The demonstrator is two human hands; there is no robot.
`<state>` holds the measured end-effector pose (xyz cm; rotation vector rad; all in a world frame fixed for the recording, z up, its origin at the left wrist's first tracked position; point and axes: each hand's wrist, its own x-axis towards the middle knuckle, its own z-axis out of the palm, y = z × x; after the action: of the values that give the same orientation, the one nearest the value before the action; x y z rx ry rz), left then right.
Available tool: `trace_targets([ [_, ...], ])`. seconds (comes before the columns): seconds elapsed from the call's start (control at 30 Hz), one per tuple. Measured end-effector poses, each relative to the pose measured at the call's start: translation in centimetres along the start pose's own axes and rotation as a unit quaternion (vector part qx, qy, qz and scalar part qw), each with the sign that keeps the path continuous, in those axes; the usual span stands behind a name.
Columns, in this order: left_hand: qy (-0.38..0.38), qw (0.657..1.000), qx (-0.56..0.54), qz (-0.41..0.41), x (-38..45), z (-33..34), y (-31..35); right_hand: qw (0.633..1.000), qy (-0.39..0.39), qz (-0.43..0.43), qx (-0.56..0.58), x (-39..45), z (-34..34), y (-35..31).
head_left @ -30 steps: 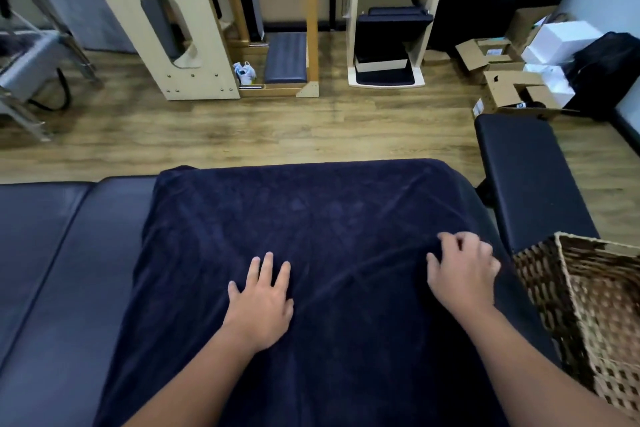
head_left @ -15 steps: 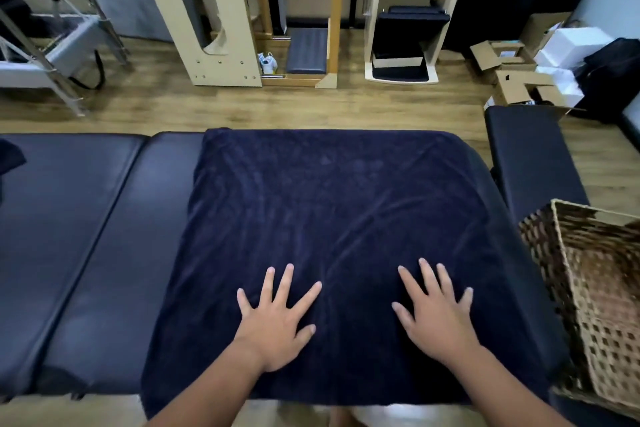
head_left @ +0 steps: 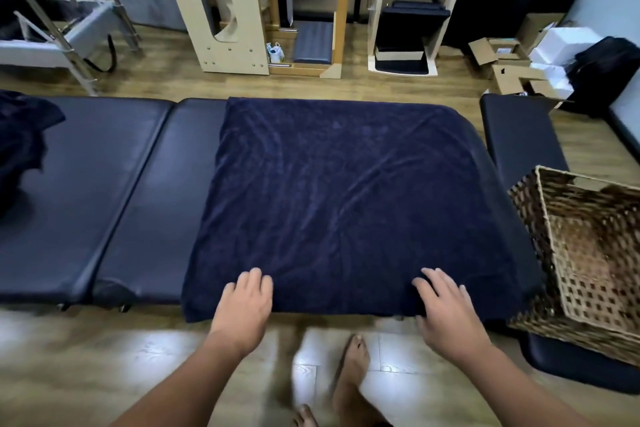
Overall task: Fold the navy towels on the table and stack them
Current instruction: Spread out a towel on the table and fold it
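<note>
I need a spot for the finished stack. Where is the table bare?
Bare padding lies between the spread towel and the crumpled towel at the far left. Rightward, the basket crowds the edge.

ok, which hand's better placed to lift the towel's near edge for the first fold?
Neither clearly: left hand and right hand both rest at the navy towel's near edge. Probably both together.
</note>
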<state>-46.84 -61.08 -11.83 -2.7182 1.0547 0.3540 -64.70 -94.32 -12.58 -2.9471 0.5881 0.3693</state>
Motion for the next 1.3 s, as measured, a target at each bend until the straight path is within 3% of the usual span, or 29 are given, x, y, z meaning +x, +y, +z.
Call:
trace_targets([
  [0.23, -0.003, 0.999, 0.038, 0.024, 0.7, 0.1, -2.0, 0.999, 0.022, 0.016, -0.032, 1.5, -1.2, 1.2],
  [0.37, 0.012, 0.999, -0.030, 0.013, 1.1, -0.4, -3.1, 1.000, -0.009, 0.003, -0.029, 2.1, -3.5, 1.4],
  [0.47, 0.016, 0.993, -0.115, -0.020, 2.0, -2.8, -3.8, 0.999, 0.018, 0.040, -0.009, 2.6, -5.2, 2.0],
  [0.57, 0.001, 0.994, -0.105, -0.010, 4.0, -4.9, -4.8, 0.998, 0.021, 0.055, -0.033, 3.4, -5.8, 3.2],
  [0.77, -0.004, 0.995, -0.078, -0.068, 9.9, -9.1, -7.1, 0.986, 0.140, 0.094, 0.019, 9.6, -9.4, 3.8],
  [0.9, 0.007, 0.993, -0.071, -0.097, 15.6, -12.2, -10.3, 0.976, 0.201, 0.070, 0.054, 16.1, -12.8, 4.8],
  [1.17, 0.085, 0.984, -0.029, -0.154, 28.6, -18.7, -13.3, 0.979, 0.186, 0.056, 0.068, 29.6, -18.1, 6.5],
  [1.3, 0.181, 0.967, -0.030, -0.177, 32.8, -20.2, -13.9, 0.956, 0.273, 0.028, 0.102, 35.5, -19.7, 7.2],
])
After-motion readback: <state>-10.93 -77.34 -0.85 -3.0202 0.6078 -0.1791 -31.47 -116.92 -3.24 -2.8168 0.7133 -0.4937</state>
